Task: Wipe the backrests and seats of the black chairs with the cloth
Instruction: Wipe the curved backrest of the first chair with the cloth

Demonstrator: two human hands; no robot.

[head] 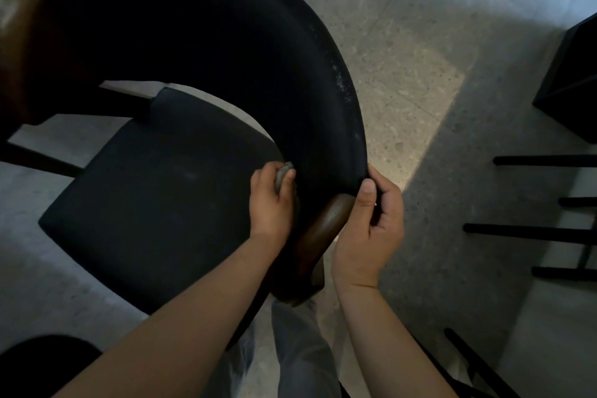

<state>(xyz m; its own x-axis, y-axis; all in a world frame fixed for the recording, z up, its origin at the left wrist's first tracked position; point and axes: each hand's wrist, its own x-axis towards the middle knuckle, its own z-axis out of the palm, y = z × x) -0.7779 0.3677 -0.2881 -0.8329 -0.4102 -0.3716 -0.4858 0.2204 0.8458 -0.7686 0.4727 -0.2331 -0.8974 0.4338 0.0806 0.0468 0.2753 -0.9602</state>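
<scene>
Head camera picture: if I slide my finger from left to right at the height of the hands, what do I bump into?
Black seat → left hand gripping the cloth → wooden armrest → right hand pinching the backrest → floor → black bars.

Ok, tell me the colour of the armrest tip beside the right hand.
The armrest tip is dark brown; head view.

Seat (155, 178) left of backrest (258, 58); cloth (284, 172) between left hand (271, 200), backrest; right hand (371, 223) on rim (362, 145).

Speckled floor (420, 42), black rods (523, 232)
</scene>
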